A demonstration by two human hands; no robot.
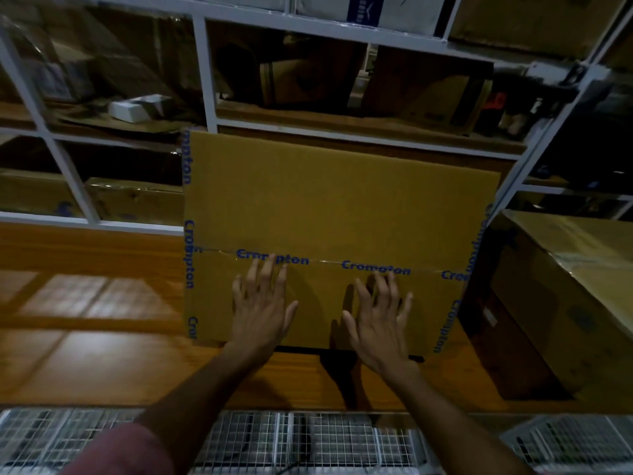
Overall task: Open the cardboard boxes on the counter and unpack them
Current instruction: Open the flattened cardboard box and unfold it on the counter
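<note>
A large flat cardboard box (329, 214) lies on the wooden surface (102, 337), its far edge up against the white-framed shelving (209, 73) behind. Clear tape printed with blue lettering (375, 267) runs across the box top along the centre seam and down both short edges, and the seam looks sealed. Both hands rest on the near half of the box top, palms down, fingers spread and pointing away from the person. The left hand (262, 310) is flat and open, holding nothing, with its fingertips (270, 262) reaching the taped seam and covering part of the lettering. The right hand (380, 320) is likewise open and empty, just beside the left, with its fingertips close to the seam; whether they touch the tape I cannot tell. Both wrists cross the near edge of the box. A second, taller cardboard box (555, 296) stands on the surface to the right, just beside the flat one. A reddish sleeve (126, 450) shows at the lower left, and white wire mesh (308, 440) runs below the front edge of the surface. The shelving holds more cartons, dim and blurred.
</note>
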